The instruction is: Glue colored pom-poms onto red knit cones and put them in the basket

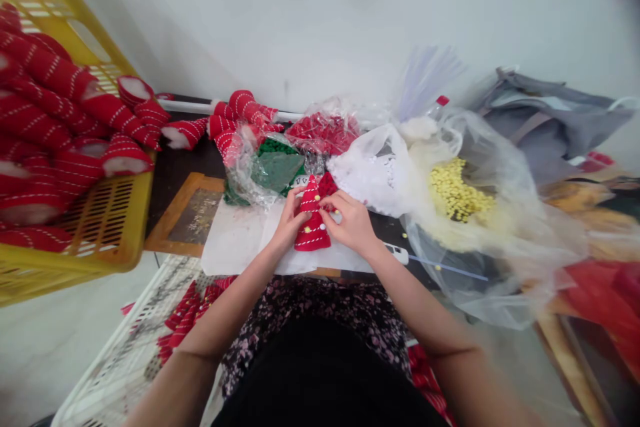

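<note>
A red cone-shaped piece [313, 230] with white dashed stripes and small yellow and white pompoms stands between my hands over white paper [230, 240]. My left hand [290, 218] grips its left side, fingers behind and thumb in front. My right hand [350, 221] is at its right side, fingertips pinched together against the fabric near the pompoms; whatever is between them is too small to make out. Just behind the cone lie a bag of green pompoms [277, 163] and a bag of red ones [325, 133].
A yellow crate [135, 213] of red striped cones stands at the left, a white basket [115, 347] below it. Bags of white [373, 177] and yellow pompoms [457, 193] lie right, near a white glue gun [397, 253]. A grey bag [545, 120] sits back right.
</note>
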Available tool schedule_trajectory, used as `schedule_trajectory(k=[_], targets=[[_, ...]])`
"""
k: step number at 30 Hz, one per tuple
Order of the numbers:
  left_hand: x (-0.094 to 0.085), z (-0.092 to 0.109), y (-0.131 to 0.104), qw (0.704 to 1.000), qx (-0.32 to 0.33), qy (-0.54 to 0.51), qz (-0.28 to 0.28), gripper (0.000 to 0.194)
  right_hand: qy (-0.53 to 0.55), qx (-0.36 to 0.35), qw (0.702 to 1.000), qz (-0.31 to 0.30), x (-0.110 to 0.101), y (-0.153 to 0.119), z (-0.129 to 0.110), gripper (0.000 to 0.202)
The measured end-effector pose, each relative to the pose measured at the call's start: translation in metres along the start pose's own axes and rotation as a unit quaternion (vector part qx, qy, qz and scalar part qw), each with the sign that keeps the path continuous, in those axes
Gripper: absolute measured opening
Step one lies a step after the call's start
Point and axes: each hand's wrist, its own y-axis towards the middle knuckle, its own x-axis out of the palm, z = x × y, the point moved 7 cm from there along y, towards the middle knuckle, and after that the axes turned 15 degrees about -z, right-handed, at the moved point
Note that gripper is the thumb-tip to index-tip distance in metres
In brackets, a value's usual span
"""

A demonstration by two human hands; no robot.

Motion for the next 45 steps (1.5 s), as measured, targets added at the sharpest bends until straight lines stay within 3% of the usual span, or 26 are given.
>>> schedule_trajectory(k=[20, 26, 33, 41, 45], targets=[[0.006, 0.003, -0.002, 0.996, 0.022, 0.080, 0.011, 0.066, -0.035, 0.094, 0.995, -0.029, 0.004, 0.004, 0.012, 0.008], [0.002, -0.001, 0.000, 0.996, 0.029, 0.085, 0.017, 0.064, 0.095, 0.097, 0.990, -0.042, 0.002, 0.006, 0.016, 0.010], [0.001, -0.005, 0.002, 0.994, 0.030, 0.103, 0.015, 0.065, 0.255, 0.148, 0.951, -0.091, 0.012, 0.007, 0.024, 0.008], [0.006, 0.000, -0.001, 0.994, 0.053, 0.093, -0.001, 0.063, 0.066, 0.155, 0.985, -0.040, 0.007, 0.005, 0.014, 0.011], [0.006, 0.000, -0.002, 0.994, 0.056, 0.092, 0.002, 0.061, 0.027, 0.145, 0.989, -0.006, 0.006, 0.002, 0.011, 0.010]])
